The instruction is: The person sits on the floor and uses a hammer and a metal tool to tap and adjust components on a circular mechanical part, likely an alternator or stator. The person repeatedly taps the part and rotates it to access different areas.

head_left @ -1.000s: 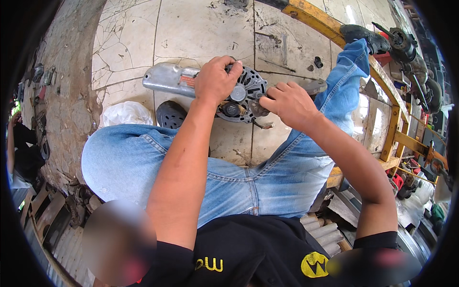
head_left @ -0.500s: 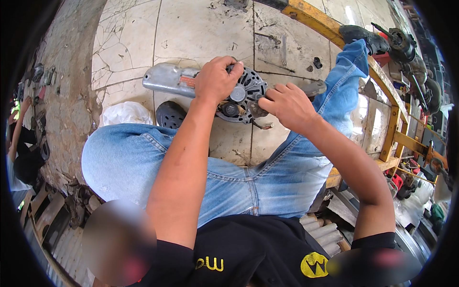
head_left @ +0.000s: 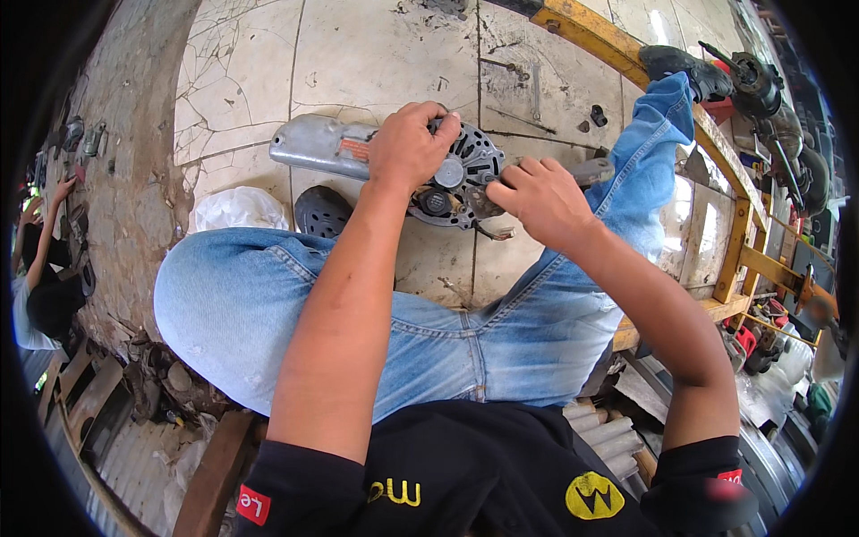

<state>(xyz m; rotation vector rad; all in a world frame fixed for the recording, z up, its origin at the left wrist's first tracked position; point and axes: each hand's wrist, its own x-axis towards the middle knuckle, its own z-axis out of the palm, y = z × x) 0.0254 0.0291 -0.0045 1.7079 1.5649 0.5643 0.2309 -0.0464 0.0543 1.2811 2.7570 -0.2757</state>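
A round, slotted grey alternator (head_left: pixel 454 172) lies on the tiles between my legs, with short wires at its lower edge. My left hand (head_left: pixel 409 148) is closed over its upper left edge, thumb on the rim. A long silver metal housing (head_left: pixel 313 148) with an orange label stretches left from beneath that hand. My right hand (head_left: pixel 544 199) is closed at the alternator's right side, fingers curled. A worn brownish metal piece (head_left: pixel 481 204) shows under its thumb, and a flat grey metal bar (head_left: pixel 591 171) sticks out beyond its knuckles; whether these are one tool is hidden.
A dark perforated shoe (head_left: pixel 321 213) and a white plastic bag (head_left: pixel 240 209) lie by my left knee. A yellow metal frame (head_left: pixel 595 40) runs along the right. Thin rods (head_left: pixel 521 119) lie on the tiles ahead. Another person (head_left: pixel 46 286) works at far left.
Both hands keep their places on the alternator and the metal piece. The view has shifted slightly. At far left the other person's arm has moved a little.
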